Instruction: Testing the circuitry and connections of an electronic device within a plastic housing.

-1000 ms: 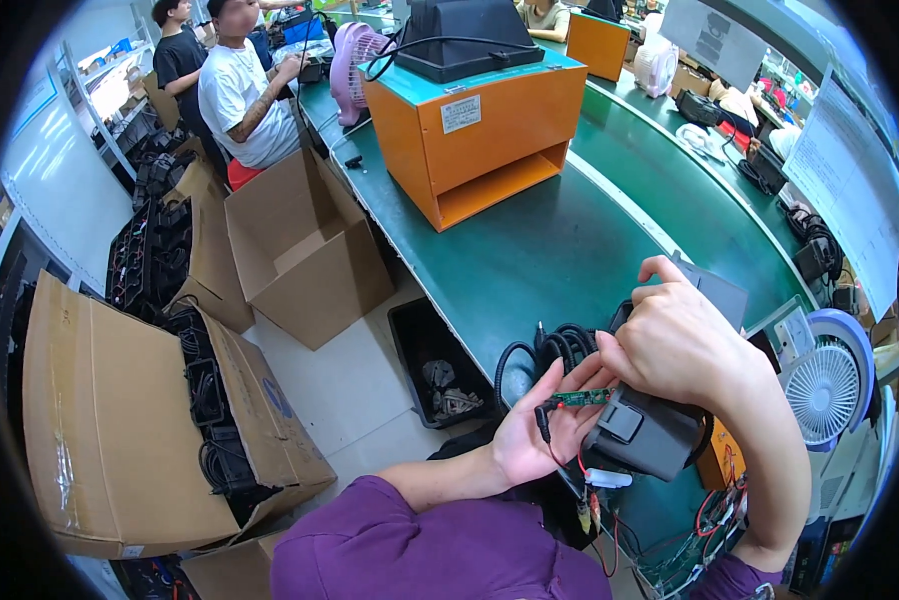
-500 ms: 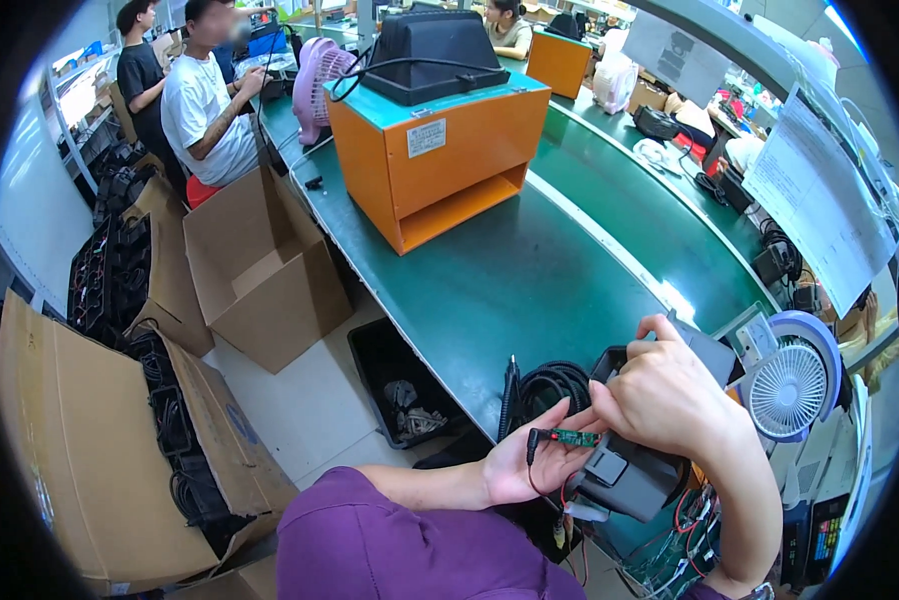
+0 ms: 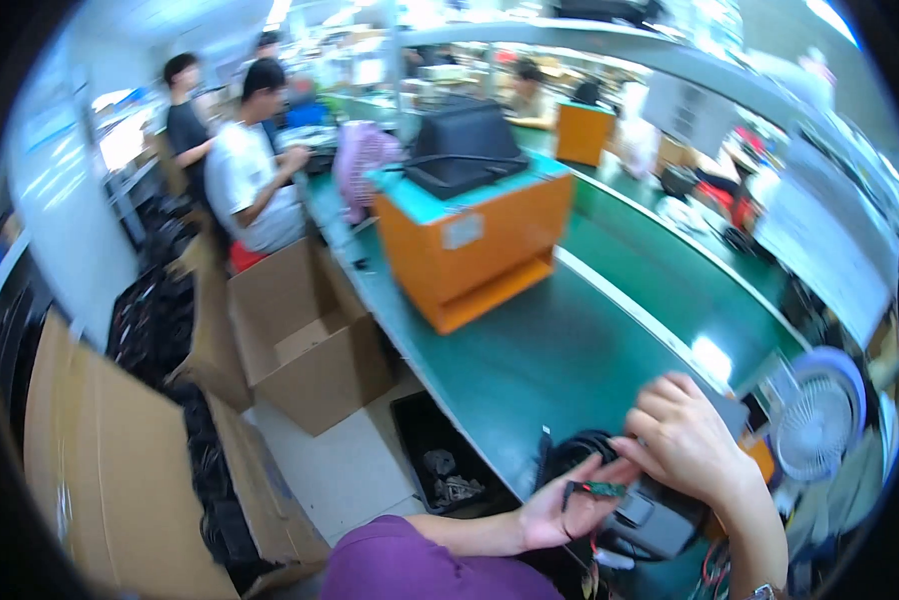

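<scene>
My left hand (image 3: 542,522) is palm up at the near edge of the bench, holding a small green circuit board (image 3: 604,489) across its fingers. A black angled plug (image 3: 572,490) sits at the board's left end, its thin lead dropping over the palm. Just above and to the right, my right hand (image 3: 692,440) has its fingers curled and its thumb by the left fingertips. Whatever it may pinch is hidden. Beneath both hands lies a dark grey plastic housing (image 3: 660,520), with red and white wires beside it. A coil of black cable (image 3: 578,450) rests behind the left fingers.
An orange box (image 3: 490,255) with a black device on top stands farther along the green bench (image 3: 530,370). A purple desk fan (image 3: 818,420) is at the right. Cartons (image 3: 310,370) and a black bin (image 3: 420,425) stand on the floor at left. Other people work beyond.
The whole view has shifted, so the bench and boxes appear lower and farther right, with blur. My hands keep nearly the same pose around the circuit board.
</scene>
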Available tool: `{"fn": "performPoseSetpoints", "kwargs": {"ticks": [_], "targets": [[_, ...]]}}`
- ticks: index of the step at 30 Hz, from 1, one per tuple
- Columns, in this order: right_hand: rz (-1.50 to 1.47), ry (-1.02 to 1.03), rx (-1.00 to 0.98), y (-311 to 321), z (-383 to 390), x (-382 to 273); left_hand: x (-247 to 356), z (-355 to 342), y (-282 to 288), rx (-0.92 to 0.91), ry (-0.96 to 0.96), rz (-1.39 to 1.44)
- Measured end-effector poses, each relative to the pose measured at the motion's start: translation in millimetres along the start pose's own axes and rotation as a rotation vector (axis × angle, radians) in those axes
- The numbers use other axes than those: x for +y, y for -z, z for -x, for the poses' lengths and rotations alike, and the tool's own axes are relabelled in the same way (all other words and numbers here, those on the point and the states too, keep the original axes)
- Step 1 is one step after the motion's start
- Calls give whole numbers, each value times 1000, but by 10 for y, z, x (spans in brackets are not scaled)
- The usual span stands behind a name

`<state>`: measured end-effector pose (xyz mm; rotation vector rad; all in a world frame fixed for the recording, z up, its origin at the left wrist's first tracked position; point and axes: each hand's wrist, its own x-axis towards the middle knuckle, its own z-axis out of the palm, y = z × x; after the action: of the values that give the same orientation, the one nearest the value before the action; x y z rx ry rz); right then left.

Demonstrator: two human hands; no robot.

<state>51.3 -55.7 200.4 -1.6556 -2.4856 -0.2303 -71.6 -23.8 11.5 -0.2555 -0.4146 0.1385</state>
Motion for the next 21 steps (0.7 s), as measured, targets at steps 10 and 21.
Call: {"fn": "performPoseSetpoints", "kwargs": {"ticks": [10, 21], "targets": [[-175, -815, 613, 5, 1695, 703, 136, 60, -288, 587, -173, -245], [-208, -986, 383, -1107, 2380, 212, -24, 21, -305, 347, -172, 104]]}}
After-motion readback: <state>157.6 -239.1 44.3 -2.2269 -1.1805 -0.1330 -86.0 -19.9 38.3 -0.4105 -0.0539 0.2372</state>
